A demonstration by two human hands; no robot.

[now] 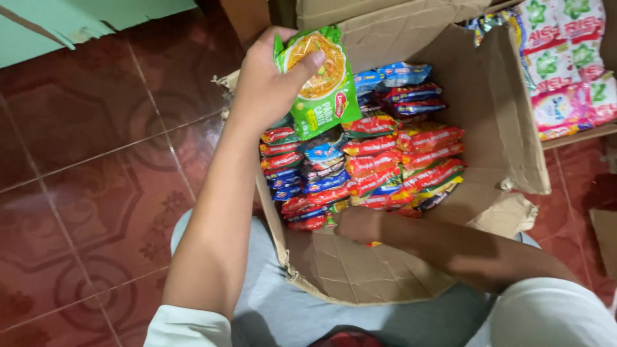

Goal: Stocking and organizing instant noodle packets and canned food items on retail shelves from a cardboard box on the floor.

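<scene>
Left hand [267,83] is up at the top centre of the frame, fingers wrapped around a green packet [321,83], thumb pressed flat across its front. So that grip is closed, firmly, on the packet. The packet hangs just above the upper left corner of the stacked packets [366,160] in the box [501,115], clear of them or barely brushing, I can't quite tell from here. Its long axis runs top to bottom in the frame, tilted a little so the lower end swings right, toward the stack. The hand holds it by its upper left part, which leaves the lower right end free and nearest the rows below.

Right hand [357,223] is down low, centre of the frame, reaching in across the near box flap. It sits at the bottom edge of the stack, knuckles curled, touching the nearest red packets. Whether it actually pinches one, I cannot tell; the fingertips are tucked under and hidden.

The stack itself is red and blue packets standing on edge in tight rows, filling the far half of the box; the near half shows bare cardboard. So the green packet lies up and left of the rows, the right hand below them, the stack between the two hands. The left hand is the one carrying; the right is the one nearer the open cardboard.

Off to the upper right, a second carton [578,135] of pink and white pouches [565,64]. Red patterned floor tiles [83,193] fill the left.
</scene>
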